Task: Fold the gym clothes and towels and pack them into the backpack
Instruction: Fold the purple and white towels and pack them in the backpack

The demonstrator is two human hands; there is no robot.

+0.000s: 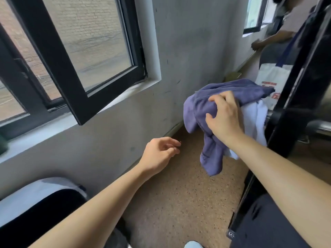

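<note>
Beside the black frame at right, above the speckled floor, the purple cloth hangs in a loose bunch with a white cloth bundled under it. The right hand sits on top, fingers bent and digging into the purple fabric, while the left hand hovers low near the wall, fingers loosely curled, holding nothing. Both pieces look light, soft and limp, likely to sag and slide apart if lifted from one point; the best hold seems to be pinching the purple cloth at two corners along its stitched hem, so it drops flat for folding.
</note>
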